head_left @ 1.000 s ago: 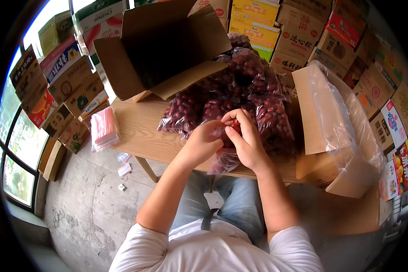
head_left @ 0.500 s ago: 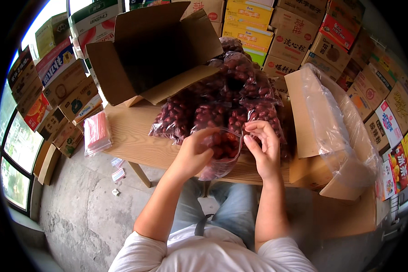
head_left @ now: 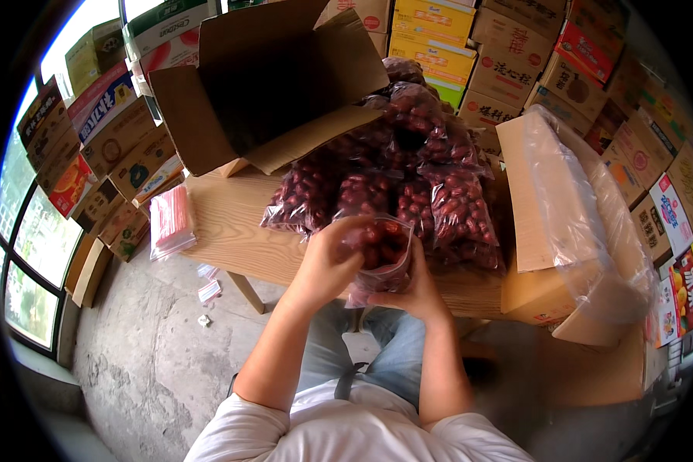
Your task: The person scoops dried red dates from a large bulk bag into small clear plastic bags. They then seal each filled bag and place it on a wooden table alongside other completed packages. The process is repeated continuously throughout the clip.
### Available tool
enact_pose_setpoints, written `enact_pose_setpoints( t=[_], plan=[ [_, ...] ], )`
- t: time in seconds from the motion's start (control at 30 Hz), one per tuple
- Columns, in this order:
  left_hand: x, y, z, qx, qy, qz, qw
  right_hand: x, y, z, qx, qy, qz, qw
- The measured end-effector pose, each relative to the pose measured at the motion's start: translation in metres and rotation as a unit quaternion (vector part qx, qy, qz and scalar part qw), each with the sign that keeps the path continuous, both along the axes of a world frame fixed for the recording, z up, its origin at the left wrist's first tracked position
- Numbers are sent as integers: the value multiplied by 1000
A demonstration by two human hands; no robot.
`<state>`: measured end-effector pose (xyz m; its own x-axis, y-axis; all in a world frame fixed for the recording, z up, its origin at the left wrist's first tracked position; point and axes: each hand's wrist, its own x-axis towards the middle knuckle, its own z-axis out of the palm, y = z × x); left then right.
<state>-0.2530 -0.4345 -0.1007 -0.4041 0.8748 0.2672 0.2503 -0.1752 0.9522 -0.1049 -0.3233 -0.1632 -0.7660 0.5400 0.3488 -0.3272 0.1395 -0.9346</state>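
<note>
Head view: one clear bag of dark red fruit (head_left: 385, 248), mouth open and facing up, is held between both hands at the near edge of the wooden table (head_left: 235, 219). Left hand (head_left: 333, 258) grips the bag's left side near the rim; its fingertips are partly hidden, their exact placement undetermined. Right hand (head_left: 417, 286) is curled around the right side, fingers along the wall, thumb across the near lower face. Fruit sits between the two sets of fingers. Filled bags (head_left: 462, 206) lie piled just beyond; a lined carton (head_left: 525, 196) stands to the right.
</note>
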Motion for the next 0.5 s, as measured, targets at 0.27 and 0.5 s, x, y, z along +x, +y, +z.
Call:
enact_pose_setpoints(
  t=[0.27,0.5],
  plan=[
    [4,-4,-1,94,42,-7,995,-9,-7,-11,45,19,-61,997],
    [-16,-2,-39,96,51,-15,994,-16,-24,-11,43,52,-106,992]
  ],
)
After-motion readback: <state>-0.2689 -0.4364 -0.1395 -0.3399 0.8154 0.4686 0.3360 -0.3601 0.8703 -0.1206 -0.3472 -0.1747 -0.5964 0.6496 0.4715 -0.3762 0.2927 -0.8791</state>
